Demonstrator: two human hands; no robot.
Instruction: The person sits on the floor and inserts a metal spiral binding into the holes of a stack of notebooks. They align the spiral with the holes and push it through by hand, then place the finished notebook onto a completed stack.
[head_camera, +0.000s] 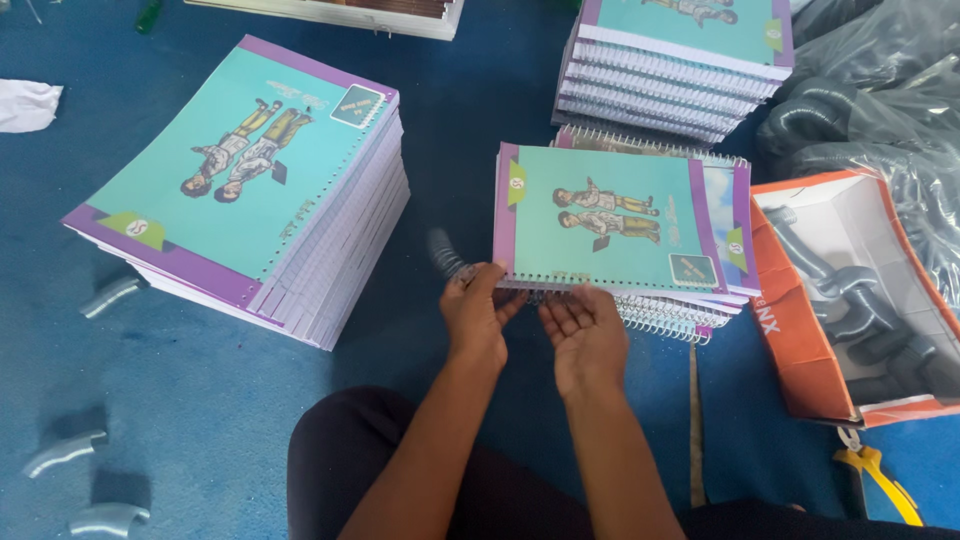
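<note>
Both forearms reach forward from the lap, wrists near each other. Left hand (478, 315) fingers curled in a pinch grip (thumb side up). Right hand (583, 335) palm up, fingers loosely cupped.

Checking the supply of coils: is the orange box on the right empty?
No, the orange box holds several grey spiral coils.

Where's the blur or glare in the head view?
Head view: motion blur on the spiral coil by the left hand; right hand and top notebook fairly sharp; soft daylight, glare on the plastic bags; heavy shadow beside the left stack.
</note>
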